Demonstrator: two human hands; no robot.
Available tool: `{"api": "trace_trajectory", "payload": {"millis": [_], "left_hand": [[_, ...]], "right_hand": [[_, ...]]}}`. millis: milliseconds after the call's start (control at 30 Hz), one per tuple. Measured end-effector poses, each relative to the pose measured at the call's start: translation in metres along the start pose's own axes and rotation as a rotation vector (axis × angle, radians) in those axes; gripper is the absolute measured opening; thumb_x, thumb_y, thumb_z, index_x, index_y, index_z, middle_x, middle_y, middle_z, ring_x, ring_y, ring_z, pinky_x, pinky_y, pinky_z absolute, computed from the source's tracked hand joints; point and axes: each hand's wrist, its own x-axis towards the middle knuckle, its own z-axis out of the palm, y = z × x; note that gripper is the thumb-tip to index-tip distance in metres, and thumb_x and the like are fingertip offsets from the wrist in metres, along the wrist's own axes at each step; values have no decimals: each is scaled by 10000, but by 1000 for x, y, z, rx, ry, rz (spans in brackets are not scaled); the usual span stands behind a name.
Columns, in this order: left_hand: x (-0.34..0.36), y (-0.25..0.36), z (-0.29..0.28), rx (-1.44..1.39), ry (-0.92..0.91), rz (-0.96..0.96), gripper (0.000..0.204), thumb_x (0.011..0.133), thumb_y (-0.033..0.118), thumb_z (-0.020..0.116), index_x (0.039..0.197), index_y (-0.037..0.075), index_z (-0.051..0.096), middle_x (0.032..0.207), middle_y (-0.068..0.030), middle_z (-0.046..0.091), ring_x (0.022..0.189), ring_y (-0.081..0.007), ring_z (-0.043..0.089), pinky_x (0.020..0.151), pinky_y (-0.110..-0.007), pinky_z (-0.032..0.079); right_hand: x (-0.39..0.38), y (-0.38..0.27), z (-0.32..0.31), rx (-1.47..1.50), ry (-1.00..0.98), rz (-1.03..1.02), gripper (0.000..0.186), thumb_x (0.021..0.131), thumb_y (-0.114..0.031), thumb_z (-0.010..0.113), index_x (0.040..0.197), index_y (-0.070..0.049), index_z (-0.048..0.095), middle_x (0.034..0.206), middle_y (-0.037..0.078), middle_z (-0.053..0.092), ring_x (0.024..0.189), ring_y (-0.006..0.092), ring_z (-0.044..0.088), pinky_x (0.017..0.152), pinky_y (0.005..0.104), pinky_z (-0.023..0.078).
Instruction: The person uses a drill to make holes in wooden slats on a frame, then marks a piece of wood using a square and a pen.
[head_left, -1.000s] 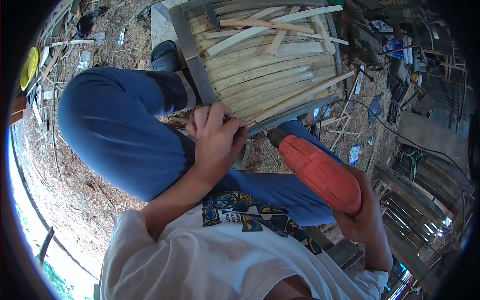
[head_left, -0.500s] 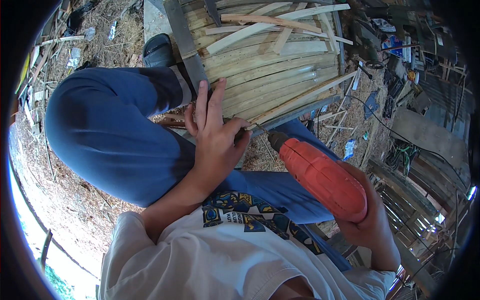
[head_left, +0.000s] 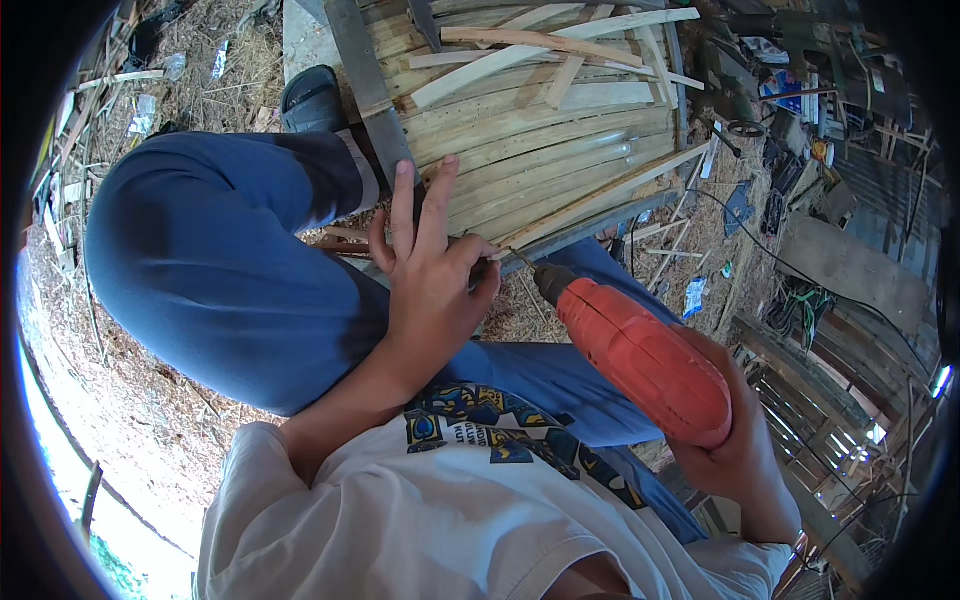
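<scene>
Drill of red plastic (head_left: 645,362) sits clasped in the right hand (head_left: 732,462), aimed at the near end of a narrow pale wooden strip (head_left: 610,195), perhaps steadied by the left hand (head_left: 428,275), whose grasp I cannot tell.

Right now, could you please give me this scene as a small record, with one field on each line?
left hand: the left hand is at the panel's near corner, two fingers extended; whether it holds something is unclear
right hand: the right hand grips a red drill
drill bit: the bit points toward the left thumb and forefinger; contact with wood unclear
panel: slatted wooden panel
on panel: loose wooden strips, some crossing
beside panel: dark sandal, left side
</scene>
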Motion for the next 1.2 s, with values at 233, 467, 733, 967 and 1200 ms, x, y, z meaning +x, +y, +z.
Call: {"api": "trace_trajectory", "payload": {"millis": [233, 467, 733, 967, 1200], "left_hand": [[0, 1, -2, 6, 1, 2, 164, 733, 109, 931, 836, 153, 811, 1787, -133, 389, 1684, -500, 171, 1248, -687, 183], [0, 1, -1, 8, 12, 7, 188, 730, 115, 937, 829, 138, 779, 1787, -134, 387, 1681, -502, 181, 1237, -697, 201], [1, 2, -2, 32, -2, -6, 307, 736, 106, 935, 866, 136, 659, 1786, -128, 387, 1674, -508, 202, 1220, -703, 225], [0, 1, -1, 46, -2, -11, 310, 749, 109, 937, 904, 145, 671, 1782, -127, 395, 1673, -507, 211, 1215, -705, 230], [0, 2, -2, 18, 7, 3, 257, 765, 99, 935, 842, 126, 692, 1787, -131, 393, 1677, -507, 205, 1230, -686, 209]], "right_hand": [[-2, -1, 1, -32, 5, -1, 811, 846, -42, 759, 1613, -69, 498, 1454, 212, 709, 1281, 438, 729, 1068, 450, 587], [-2, 0, 2, -82, 21, -25, 815, 840, -44, 760, 1612, -88, 504, 1452, 208, 711, 1272, 448, 727, 1072, 463, 587], [-3, -7, -1, -108, -4, 0, 831, 836, -53, 776, 1619, -97, 502, 1459, 200, 709, 1252, 436, 737, 1036, 471, 599], [-1, -15, 2, 21, 51, 74, 780, 833, 31, 726, 1587, -24, 536, 1407, 210, 722, 1318, 312, 714, 1136, 413, 511], [-1, -10, 1, 49, 37, 65, 763, 835, 40, 728, 1575, -3, 545, 1400, 194, 723, 1319, 287, 707, 1145, 402, 499]]}}
